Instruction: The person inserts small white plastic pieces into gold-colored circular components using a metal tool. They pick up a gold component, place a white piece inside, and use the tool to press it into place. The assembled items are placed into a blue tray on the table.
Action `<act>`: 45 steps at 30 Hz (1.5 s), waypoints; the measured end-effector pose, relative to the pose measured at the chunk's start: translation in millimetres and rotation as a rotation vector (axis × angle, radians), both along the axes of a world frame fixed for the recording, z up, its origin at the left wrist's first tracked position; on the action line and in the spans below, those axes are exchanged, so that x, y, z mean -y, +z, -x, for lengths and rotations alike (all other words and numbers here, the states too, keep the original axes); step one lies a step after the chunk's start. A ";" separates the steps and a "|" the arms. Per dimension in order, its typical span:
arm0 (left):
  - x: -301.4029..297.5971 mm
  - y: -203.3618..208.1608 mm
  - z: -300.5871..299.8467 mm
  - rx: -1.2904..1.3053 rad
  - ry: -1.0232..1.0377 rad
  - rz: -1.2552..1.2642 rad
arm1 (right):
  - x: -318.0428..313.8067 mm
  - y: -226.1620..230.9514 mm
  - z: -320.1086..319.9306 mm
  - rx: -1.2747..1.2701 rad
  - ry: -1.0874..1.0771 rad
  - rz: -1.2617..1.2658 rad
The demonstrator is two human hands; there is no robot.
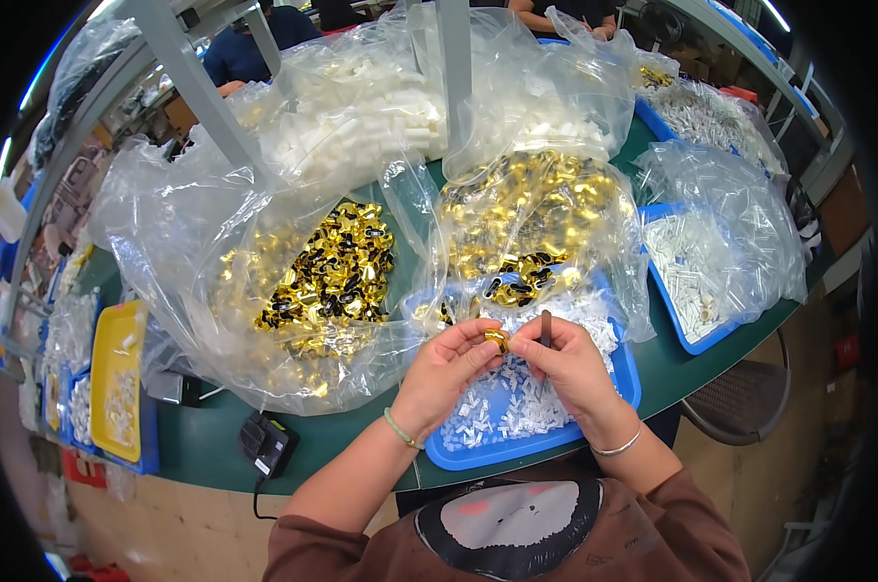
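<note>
My left hand (451, 371) pinches a small shiny gold part (497, 339) between thumb and fingertips. My right hand (570, 367) meets it from the other side, its thumb and finger closed at the part's edge. A dark, slim stick-like tool (546, 328) stands up out of the right hand's fingers; its lower end is hidden. Both hands hover over a blue tray (538, 444) strewn with small white plastic pieces (502, 412). Just beyond them, loose gold-and-black parts (521, 281) spill from the mouth of a clear plastic bag.
A large open bag of gold-and-black parts (337, 262) lies to the left. Bags of white pieces (361, 121) stand behind. Another blue tray (696, 339) is at right, a yellow tray (99, 388) at far left. A black corded device (267, 443) sits at the green table's edge.
</note>
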State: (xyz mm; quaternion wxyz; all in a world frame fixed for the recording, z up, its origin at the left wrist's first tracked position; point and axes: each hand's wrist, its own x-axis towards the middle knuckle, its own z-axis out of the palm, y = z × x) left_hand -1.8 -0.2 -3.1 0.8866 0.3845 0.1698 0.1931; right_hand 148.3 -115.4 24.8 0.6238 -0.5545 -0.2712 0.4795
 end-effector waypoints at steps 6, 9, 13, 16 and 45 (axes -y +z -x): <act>0.4 -2.1 0.3 0.006 0.006 -0.021 | -0.4 -2.3 -2.1 -0.067 0.009 0.012; 0.1 -4.1 0.2 0.008 0.013 -0.040 | -1.1 -3.4 -4.6 -0.088 0.034 0.014; 0.1 -3.8 1.3 -0.017 -0.002 -0.043 | -0.8 -4.5 -2.5 -0.075 0.022 0.005; -0.3 -0.5 2.0 -0.042 -0.021 -0.035 | 0.3 -1.7 -5.9 -0.039 0.057 0.052; -9.2 5.8 2.8 -0.036 -0.037 0.070 | 17.1 -3.0 -23.6 1.418 0.264 0.116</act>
